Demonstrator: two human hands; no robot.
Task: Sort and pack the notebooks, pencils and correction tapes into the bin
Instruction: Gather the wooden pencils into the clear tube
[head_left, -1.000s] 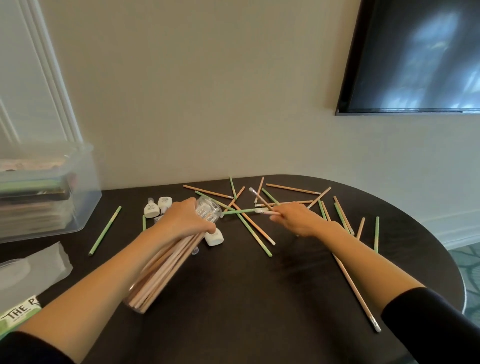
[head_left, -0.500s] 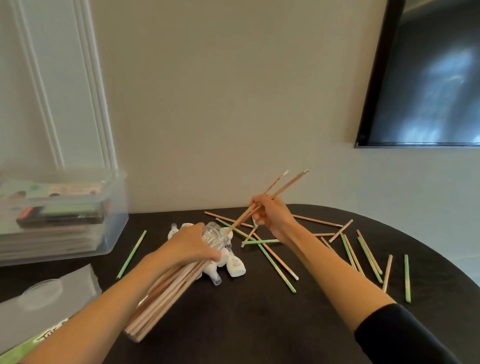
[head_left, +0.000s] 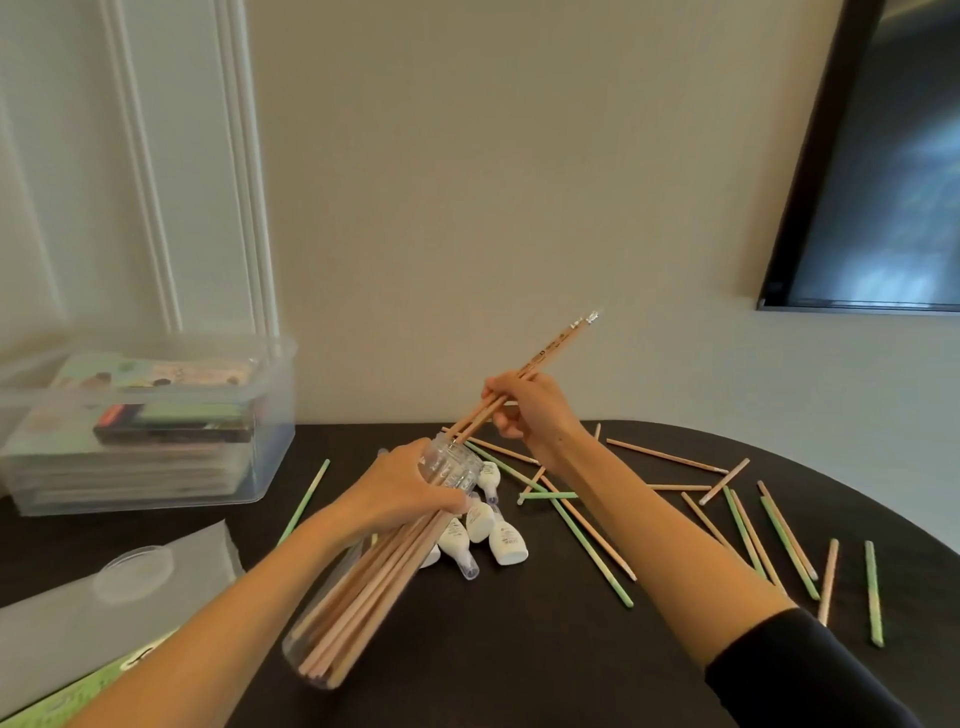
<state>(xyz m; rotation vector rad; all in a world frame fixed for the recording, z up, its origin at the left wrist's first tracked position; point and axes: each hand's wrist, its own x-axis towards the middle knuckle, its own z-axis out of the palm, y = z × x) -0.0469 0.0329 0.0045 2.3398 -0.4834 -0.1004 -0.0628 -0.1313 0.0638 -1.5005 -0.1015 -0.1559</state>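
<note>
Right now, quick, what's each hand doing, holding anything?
Left hand: closed, gripping the clear tube near its mouth.
Right hand: closed, pinching tan pencils, their lower ends at the tube's mouth.

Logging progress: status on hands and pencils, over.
Left hand grips clear plastic jar of tan wooden pencils. Right hand pinches two more tan pencils, tips at jar mouth. Green pencils, white correction tapes loose on dark table; mouth unobstructed.

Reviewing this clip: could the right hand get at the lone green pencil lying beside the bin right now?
Probably not readily. The right hand pinches two wooden pencils at the mouth of the clear tube, and the left hand with the tube lies between it and the green pencil.
</note>
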